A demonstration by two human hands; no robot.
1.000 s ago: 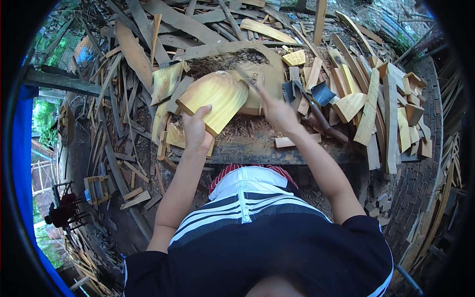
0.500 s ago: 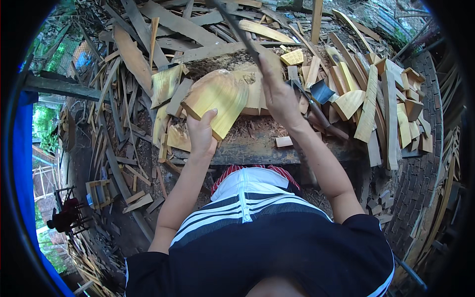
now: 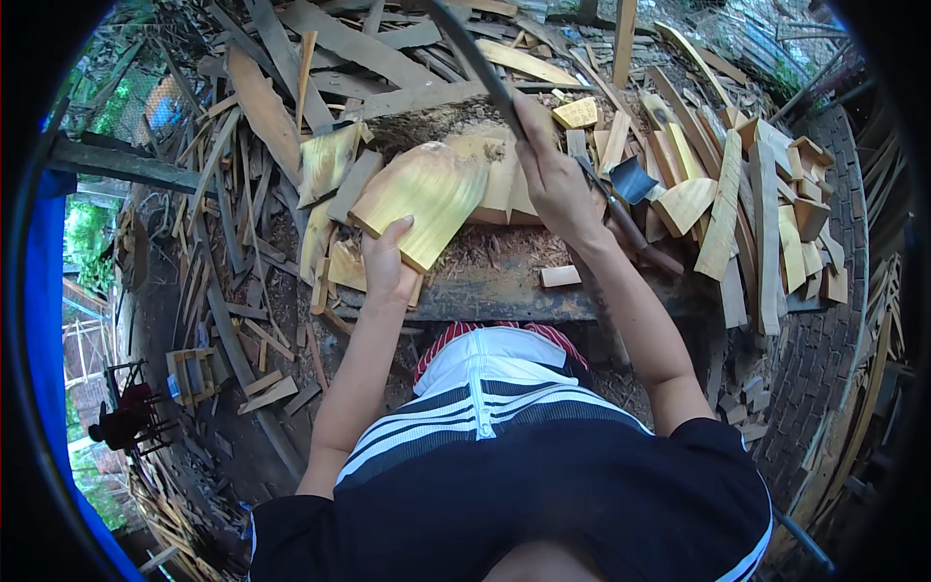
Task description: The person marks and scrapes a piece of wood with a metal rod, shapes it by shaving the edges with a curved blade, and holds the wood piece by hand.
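My left hand grips the near left edge of a thick yellow wooden block, with the thumb on its upper face. The block's far end is rounded and browner, and it rests tilted over the bench among other wood. In my right hand, closed round a grip that the fingers hide, is a machete with a long dark blade. The blade slants up and to the left, past the far end of the block and apart from it. Behind the block, more pale wood is partly covered.
A dark bench edge runs before my waist. To the right lie a tool with a curved blue-grey blade and wooden handle, and a heap of cut wood pieces. Long scrap boards crowd the far left. A blue sheet hangs leftward.
The wooden block has shifted slightly left and tipped, so more of its broad yellow face shows. My right hand and the machete have moved slightly to the right.
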